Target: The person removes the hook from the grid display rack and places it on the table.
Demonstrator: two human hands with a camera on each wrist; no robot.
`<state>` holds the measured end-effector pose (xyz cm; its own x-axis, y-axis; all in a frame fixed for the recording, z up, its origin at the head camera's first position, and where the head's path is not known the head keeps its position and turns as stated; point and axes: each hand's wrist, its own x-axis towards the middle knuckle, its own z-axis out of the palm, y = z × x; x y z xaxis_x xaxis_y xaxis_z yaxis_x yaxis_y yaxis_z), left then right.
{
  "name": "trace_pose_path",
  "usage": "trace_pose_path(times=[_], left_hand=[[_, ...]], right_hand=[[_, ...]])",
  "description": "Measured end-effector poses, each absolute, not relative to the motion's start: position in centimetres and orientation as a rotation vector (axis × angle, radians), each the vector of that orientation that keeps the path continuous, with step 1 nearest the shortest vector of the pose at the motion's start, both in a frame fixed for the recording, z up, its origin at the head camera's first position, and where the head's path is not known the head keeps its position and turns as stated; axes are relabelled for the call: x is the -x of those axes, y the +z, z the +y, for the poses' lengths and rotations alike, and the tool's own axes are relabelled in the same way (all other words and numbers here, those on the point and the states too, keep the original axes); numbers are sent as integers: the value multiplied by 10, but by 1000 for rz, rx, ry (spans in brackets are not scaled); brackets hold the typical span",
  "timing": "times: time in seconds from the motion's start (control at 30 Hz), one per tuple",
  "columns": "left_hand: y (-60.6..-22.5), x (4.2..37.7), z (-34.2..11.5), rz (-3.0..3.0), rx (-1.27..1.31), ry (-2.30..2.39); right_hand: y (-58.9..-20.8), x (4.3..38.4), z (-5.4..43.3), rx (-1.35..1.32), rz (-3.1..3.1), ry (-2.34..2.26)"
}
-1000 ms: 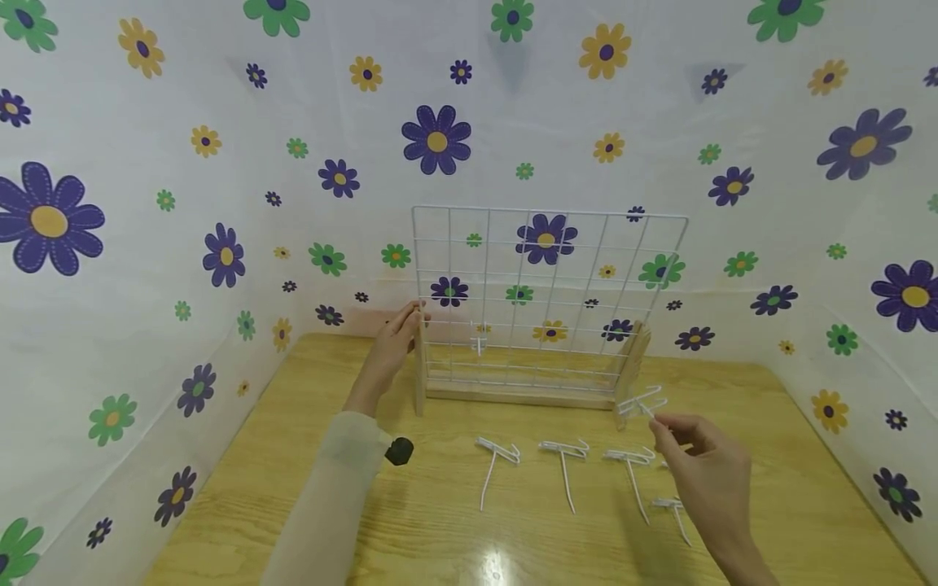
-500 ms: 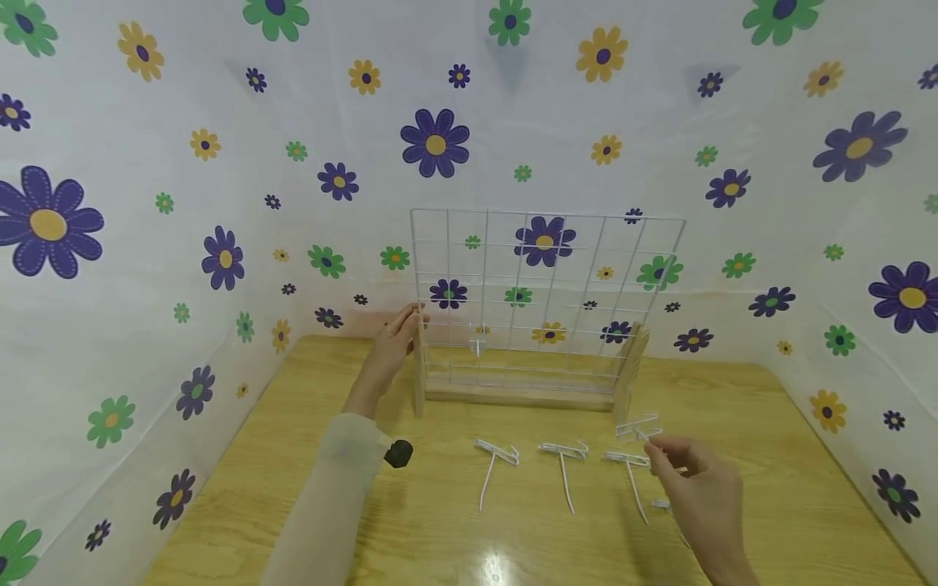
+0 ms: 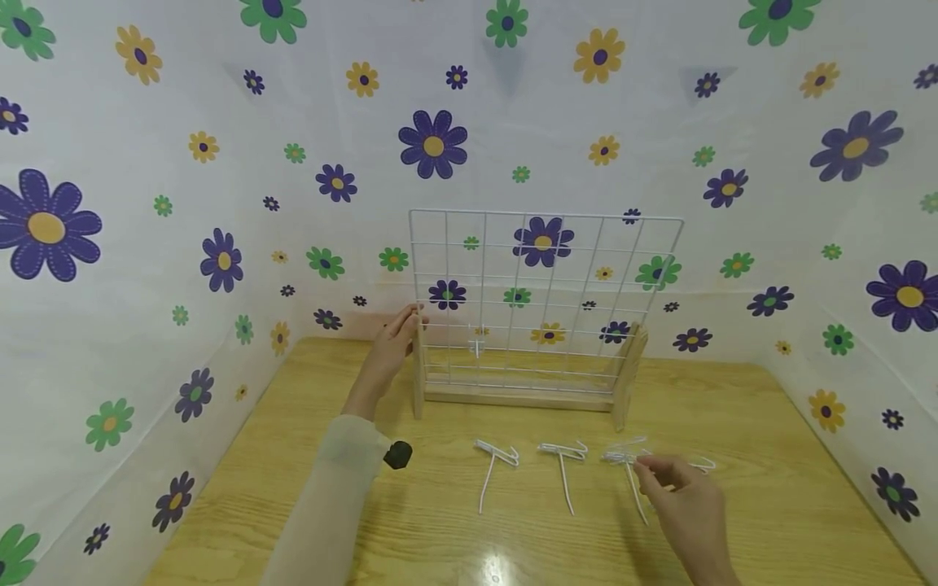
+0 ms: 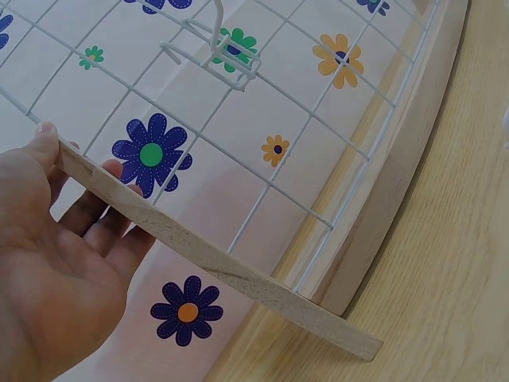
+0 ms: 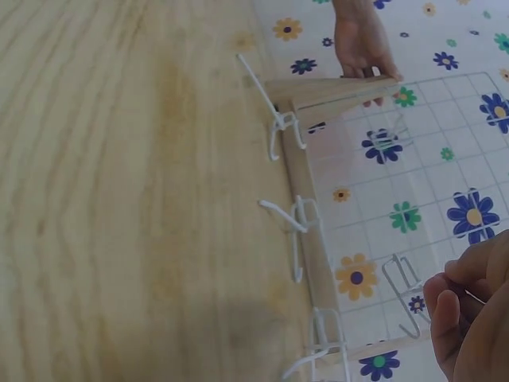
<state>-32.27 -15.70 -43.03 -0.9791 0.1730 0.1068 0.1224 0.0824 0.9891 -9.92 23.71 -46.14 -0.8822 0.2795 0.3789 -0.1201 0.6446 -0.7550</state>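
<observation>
My left hand [image 3: 386, 356] grips the left wooden side post [image 4: 199, 248] of a stand, with the thumb on the near side and the fingers behind it. That stand holds an upright white wire grid panel [image 3: 545, 214]. One white wire hook [image 4: 235, 64] hangs on the grid, left of its middle. In my right hand [image 3: 689, 505], thumb and fingertips pinch another white wire display hook [image 5: 402, 278], apart from the grid. In the head view this hook overlaps a hook [image 3: 636, 492] lying on the table, so its outline is hard to separate.
Two more white hooks lie in front of the stand, a left hook [image 3: 485, 488] and a middle hook [image 3: 564, 480]. Part of a further hook [image 3: 705, 465] shows behind my right hand. A flowered sheet [image 3: 315, 98] encloses the wooden table [image 3: 410, 529] at back and sides.
My right hand has come down and slightly left with the pinched hook, from beside the stand's right foot to over the table hooks. My left hand stays on the post.
</observation>
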Motion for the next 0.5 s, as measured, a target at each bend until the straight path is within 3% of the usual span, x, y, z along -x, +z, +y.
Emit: trace_pose_path(times=[0.5], left_hand=[[-432,322,-156,2310,-323,2076]], right_hand=[[-488,97,231,189,-2494,1207]])
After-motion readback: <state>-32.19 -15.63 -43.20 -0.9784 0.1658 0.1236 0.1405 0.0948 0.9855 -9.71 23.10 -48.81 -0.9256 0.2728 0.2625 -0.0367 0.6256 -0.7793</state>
